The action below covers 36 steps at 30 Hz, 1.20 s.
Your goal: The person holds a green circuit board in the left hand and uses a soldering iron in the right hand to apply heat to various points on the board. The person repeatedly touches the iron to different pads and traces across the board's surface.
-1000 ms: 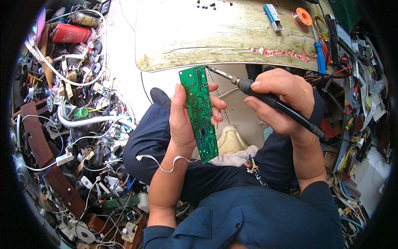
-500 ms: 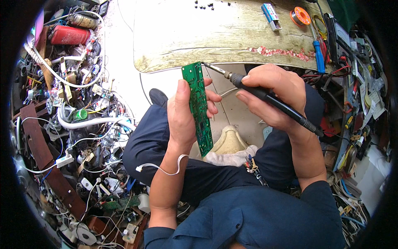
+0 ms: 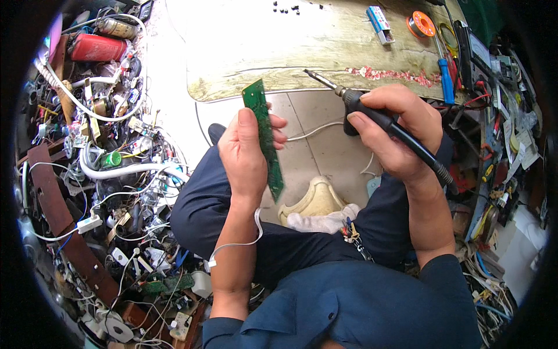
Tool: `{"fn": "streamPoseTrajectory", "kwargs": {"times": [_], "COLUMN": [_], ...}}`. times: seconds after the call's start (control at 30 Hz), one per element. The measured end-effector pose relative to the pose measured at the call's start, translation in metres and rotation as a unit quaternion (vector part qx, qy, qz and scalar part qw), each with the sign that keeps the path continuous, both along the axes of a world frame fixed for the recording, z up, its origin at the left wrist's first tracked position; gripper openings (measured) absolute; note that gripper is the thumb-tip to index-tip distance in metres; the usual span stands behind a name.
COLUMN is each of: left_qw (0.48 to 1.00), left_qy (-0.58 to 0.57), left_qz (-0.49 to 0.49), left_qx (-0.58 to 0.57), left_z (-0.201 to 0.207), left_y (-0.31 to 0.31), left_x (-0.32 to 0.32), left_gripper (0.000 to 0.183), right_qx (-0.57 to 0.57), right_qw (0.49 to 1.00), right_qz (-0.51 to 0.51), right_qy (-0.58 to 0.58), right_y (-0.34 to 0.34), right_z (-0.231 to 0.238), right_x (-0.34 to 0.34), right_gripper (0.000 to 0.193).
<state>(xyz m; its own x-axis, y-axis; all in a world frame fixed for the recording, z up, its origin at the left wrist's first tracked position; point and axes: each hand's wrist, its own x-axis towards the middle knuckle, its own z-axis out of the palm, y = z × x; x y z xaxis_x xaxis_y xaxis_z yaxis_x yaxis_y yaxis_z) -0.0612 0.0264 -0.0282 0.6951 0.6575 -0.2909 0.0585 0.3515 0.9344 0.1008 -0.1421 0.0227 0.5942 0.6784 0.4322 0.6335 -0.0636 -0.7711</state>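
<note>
A long, narrow green circuit board (image 3: 265, 139) is held upright and tilted in my left hand (image 3: 244, 154), thumb on its face and fingers curled behind it. A white cable (image 3: 258, 230) with a small plug hangs across my left forearm. My right hand (image 3: 401, 128) is closed around the black handle of a soldering iron (image 3: 343, 93). The iron's tip points up and left, apart from the board, near the table's front edge. Its black cord runs from the handle's rear end by my right wrist.
Ahead is a wooden table (image 3: 256, 58) bearing a solder spool (image 3: 421, 23), a small blue box (image 3: 380, 24), a blue-handled screwdriver (image 3: 446, 80), reddish-white scraps (image 3: 395, 75) and small black parts (image 3: 285, 10). Heaped cables and electronic parts (image 3: 116, 221) crowd the left; more clutter lies right.
My right hand has drawn the soldering iron right, away from the board's top corner. The board has shifted slightly left and turned more edge-on in my left hand. The cable's plug has dropped lower.
</note>
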Motion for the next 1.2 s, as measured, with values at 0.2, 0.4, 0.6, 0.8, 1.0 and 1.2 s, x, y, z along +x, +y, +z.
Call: {"fn": "streamPoseTrajectory", "kwargs": {"times": [0.2, 0.4, 0.6, 0.8, 1.0, 1.2], "left_qw": [0.948, 0.919, 0.92, 0.916, 0.917, 0.94], "left_qy": [-0.082, -0.137, -0.136, -0.152, -0.153, -0.181], "left_qz": [-0.012, -0.029, -0.022, -0.033, -0.037, -0.056], "left_qx": [-0.306, -0.369, -0.367, -0.369, -0.367, -0.284], "left_z": [0.0, -0.001, 0.001, 0.0, -0.001, 0.021], "left_y": [0.0, 0.003, 0.003, 0.003, -0.001, 0.01], "left_x": [0.0, -0.005, -0.005, -0.006, -0.006, -0.003], "left_gripper": [0.071, 0.073, 0.073, 0.073, 0.074, 0.076], "right_qx": [0.022, 0.04, 0.04, 0.038, 0.029, 0.077], "right_qw": [1.0, 0.996, 0.995, 0.994, 0.995, 0.996], "right_qz": [0.022, 0.066, 0.092, 0.1, 0.095, 0.05], "right_qy": [0.002, -0.035, -0.028, -0.024, -0.028, -0.002], "right_y": [-0.001, 0.0, 0.006, 0.007, 0.001, -0.001], "right_z": [0.007, 0.011, 0.013, 0.012, 0.014, 0.018], "right_x": [0.0, -0.002, -0.005, -0.005, -0.005, -0.004], "right_gripper": [0.028, 0.035, 0.037, 0.038, 0.038, 0.032]}}
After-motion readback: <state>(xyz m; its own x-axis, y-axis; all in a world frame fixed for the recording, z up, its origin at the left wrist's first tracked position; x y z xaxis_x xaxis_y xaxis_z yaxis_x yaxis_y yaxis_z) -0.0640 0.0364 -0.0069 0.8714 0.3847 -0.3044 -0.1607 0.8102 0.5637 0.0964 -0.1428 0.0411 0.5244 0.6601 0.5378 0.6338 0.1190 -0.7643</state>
